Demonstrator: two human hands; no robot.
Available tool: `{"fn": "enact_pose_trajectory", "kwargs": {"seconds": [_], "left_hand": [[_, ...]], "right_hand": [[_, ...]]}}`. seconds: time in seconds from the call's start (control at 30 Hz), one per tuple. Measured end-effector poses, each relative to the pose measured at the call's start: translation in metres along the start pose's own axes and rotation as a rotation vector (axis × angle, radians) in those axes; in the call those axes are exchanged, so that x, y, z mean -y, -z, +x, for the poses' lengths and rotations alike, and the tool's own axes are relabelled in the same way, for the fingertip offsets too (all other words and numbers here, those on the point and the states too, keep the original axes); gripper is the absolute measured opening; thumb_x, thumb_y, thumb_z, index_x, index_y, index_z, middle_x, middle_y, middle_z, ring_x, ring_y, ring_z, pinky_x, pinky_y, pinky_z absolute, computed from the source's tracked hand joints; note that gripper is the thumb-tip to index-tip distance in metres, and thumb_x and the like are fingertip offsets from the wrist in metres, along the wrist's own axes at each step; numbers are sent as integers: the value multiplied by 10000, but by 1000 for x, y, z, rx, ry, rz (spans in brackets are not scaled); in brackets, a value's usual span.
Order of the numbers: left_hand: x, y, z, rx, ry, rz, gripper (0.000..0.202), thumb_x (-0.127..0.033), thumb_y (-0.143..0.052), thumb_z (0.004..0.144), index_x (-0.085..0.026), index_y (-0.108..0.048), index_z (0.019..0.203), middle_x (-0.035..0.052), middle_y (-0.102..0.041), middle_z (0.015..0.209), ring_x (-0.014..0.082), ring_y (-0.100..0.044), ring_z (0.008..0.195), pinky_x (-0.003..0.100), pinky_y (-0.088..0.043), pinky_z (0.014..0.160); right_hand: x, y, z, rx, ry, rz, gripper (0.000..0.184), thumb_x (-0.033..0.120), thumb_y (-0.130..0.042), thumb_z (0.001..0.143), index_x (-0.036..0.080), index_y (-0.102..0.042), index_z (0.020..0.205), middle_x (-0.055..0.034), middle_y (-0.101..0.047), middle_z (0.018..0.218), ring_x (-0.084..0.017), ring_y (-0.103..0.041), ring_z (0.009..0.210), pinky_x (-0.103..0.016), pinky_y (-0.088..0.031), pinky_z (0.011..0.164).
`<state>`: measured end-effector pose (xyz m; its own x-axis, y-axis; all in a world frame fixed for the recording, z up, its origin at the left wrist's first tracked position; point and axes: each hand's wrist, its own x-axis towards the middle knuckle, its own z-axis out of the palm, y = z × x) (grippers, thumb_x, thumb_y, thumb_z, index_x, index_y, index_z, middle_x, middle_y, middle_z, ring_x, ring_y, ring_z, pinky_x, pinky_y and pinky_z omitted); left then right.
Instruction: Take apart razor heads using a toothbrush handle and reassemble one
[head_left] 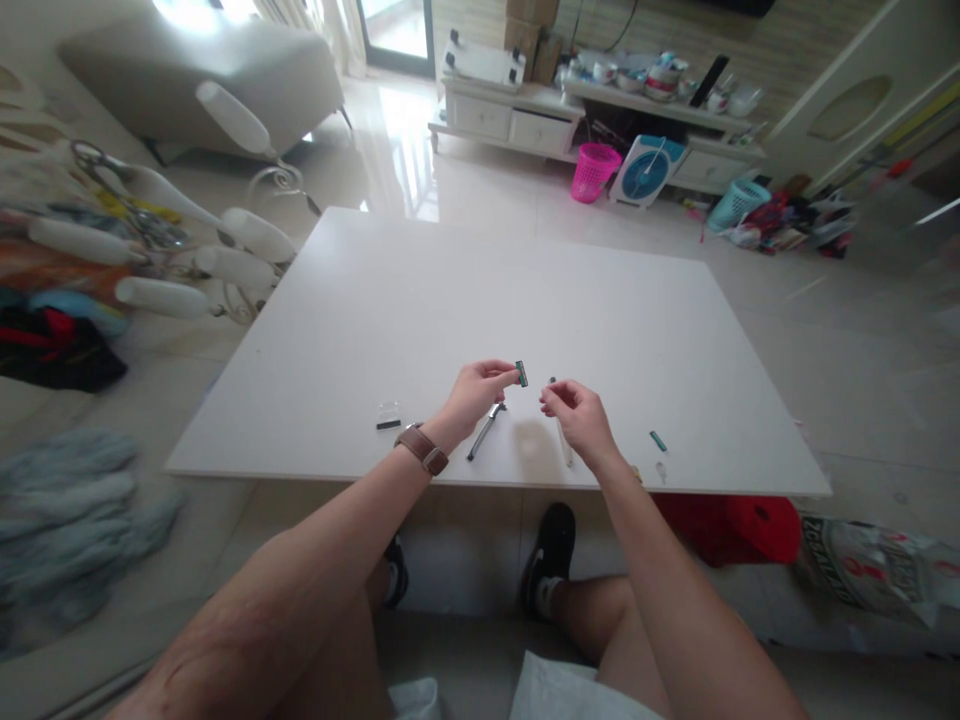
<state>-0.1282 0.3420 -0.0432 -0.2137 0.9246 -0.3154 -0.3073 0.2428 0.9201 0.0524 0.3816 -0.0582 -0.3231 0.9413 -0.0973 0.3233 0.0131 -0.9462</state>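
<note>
My left hand (478, 392), with a brown watch strap on its wrist, pinches a small green razor head (521, 374) between thumb and fingertips, held just above the white table (420, 300). My right hand (577, 412) is closed in a pinch on a thin dark-tipped piece (553, 381), a few centimetres right of the razor head. A metal razor handle (486, 431) lies on the table under my left hand. A pale slender piece (565, 447) lies beneath my right hand.
A small clear cover with a black strip (388, 417) lies left of my wrist. Another green razor head (658, 440) and a clear cap (661, 469) rest near the front right edge. A red stool (742, 527) and printed bag (877, 570) sit on the floor.
</note>
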Motion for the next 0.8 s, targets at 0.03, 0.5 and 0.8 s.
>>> {"fn": "enact_pose_trajectory", "kwargs": {"seconds": [0.03, 0.5, 0.8], "left_hand": [[2, -1, 0, 23, 3, 3, 237, -330, -763, 695, -134, -704, 813, 48, -693, 747, 58, -431, 518, 229, -352, 526], [16, -11, -2, 114, -14, 73, 335, -413, -804, 660, -130, -734, 825, 41, -675, 727, 88, -509, 598, 239, -392, 574], [15, -9, -2, 138, -33, 72, 348, -428, -811, 672, -138, -750, 856, 65, -715, 792, 109, -560, 676, 235, -421, 609]], "right_hand": [[1, -2, 0, 5, -10, 88, 305, 464, -675, 818, 164, -644, 858, -43, -694, 804, -161, -651, 715, -305, -526, 713], [7, -14, -11, -145, 138, -45, 218, 371, -731, 788, 180, -720, 890, -51, -727, 815, -171, -670, 722, -287, -550, 693], [6, -17, -10, -151, 94, 105, 261, 361, -751, 765, 162, -763, 933, -71, -762, 872, -187, -704, 768, -304, -577, 735]]}}
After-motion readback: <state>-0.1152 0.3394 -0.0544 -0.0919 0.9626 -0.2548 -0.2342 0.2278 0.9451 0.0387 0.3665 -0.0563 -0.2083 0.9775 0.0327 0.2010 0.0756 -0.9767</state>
